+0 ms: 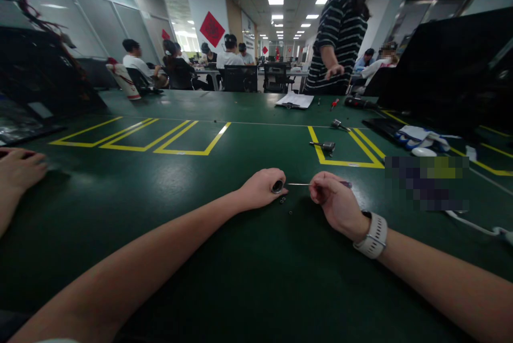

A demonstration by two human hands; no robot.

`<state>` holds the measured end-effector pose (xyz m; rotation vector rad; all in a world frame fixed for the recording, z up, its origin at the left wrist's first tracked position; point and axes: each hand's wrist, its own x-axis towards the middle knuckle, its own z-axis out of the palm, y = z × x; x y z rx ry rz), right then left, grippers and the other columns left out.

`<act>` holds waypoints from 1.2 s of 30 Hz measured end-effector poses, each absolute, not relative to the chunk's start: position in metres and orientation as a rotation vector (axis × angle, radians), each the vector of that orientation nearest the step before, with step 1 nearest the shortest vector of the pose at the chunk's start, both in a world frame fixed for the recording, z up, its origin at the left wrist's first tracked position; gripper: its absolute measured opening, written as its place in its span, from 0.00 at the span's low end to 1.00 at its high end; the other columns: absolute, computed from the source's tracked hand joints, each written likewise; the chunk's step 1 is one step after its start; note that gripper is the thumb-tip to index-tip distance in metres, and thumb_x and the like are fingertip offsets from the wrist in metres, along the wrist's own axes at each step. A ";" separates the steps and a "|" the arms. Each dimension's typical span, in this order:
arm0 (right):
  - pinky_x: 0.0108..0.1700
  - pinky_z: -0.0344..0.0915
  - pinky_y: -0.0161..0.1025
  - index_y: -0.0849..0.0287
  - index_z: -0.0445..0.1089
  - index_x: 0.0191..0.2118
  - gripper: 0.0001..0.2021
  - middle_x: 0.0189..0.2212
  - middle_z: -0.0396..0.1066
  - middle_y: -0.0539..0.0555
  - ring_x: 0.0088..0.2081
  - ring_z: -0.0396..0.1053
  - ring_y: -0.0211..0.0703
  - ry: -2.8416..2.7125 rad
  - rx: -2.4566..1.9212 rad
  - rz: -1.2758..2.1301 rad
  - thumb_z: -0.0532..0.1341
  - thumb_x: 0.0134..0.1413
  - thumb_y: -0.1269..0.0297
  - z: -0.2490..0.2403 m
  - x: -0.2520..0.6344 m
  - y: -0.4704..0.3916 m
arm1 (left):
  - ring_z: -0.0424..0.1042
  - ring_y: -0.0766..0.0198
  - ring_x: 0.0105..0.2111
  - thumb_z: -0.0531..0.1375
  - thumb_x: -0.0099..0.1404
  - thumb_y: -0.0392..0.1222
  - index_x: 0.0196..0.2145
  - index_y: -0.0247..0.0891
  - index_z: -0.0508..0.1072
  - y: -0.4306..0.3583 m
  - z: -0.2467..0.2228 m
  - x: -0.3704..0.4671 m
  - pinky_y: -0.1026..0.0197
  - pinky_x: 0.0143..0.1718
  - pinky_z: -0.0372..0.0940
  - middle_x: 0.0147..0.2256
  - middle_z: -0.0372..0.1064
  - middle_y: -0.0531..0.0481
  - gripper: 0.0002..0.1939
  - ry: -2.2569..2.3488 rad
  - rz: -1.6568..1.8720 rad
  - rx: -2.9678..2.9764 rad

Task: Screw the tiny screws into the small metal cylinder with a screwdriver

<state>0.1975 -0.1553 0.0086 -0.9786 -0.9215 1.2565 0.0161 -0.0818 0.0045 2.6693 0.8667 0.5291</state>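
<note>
My left hand (261, 188) is closed around a small hollow metal cylinder (277, 186), its round open end facing me. In my right hand (334, 201), which wears a pale watch strap, is a thin screwdriver (298, 184); its shaft points left at the cylinder and the dark handle end shows behind my fingers. Whether the tip touches the cylinder, I cannot tell. Just below my left hand lie several tiny rings or nuts (282, 200) on the green table (224, 279). A cylindrical metal part with a shaft (327, 146) lies farther back, inside the right yellow outline.
Another person's hand (22, 169) rests on the table at far left. Behind lie a similar metal part (339, 124), a clipboard with paper (294, 100) and a power screwdriver (359, 102). White-blue gloves (422, 137) lie right. A person in stripes (339, 33) stands across the table.
</note>
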 end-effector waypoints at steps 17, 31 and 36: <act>0.41 0.63 0.42 0.58 0.70 0.37 0.12 0.36 0.71 0.53 0.40 0.67 0.43 -1.496 -1.155 0.919 0.55 0.57 0.56 0.001 0.196 -0.155 | 0.62 0.64 0.31 0.56 0.55 0.39 0.33 0.35 0.64 -0.096 0.025 0.011 0.62 0.32 0.59 0.32 0.62 0.50 0.07 0.654 0.276 2.719; 0.44 0.65 0.46 0.57 0.67 0.40 0.07 0.38 0.70 0.55 0.40 0.68 0.45 -1.770 -1.252 0.579 0.55 0.56 0.64 0.009 0.193 -0.161 | 0.64 0.59 0.39 0.46 0.67 0.46 0.39 0.35 0.67 -0.088 0.015 0.009 0.56 0.43 0.61 0.37 0.64 0.45 0.15 0.638 0.815 2.562; 0.48 0.64 0.49 0.57 0.66 0.40 0.07 0.43 0.70 0.57 0.46 0.66 0.47 -2.010 -1.119 0.321 0.56 0.55 0.69 0.019 0.188 -0.165 | 0.65 0.61 0.36 0.46 0.66 0.45 0.33 0.36 0.67 -0.080 0.008 0.010 0.58 0.41 0.61 0.32 0.64 0.48 0.14 0.955 1.206 2.185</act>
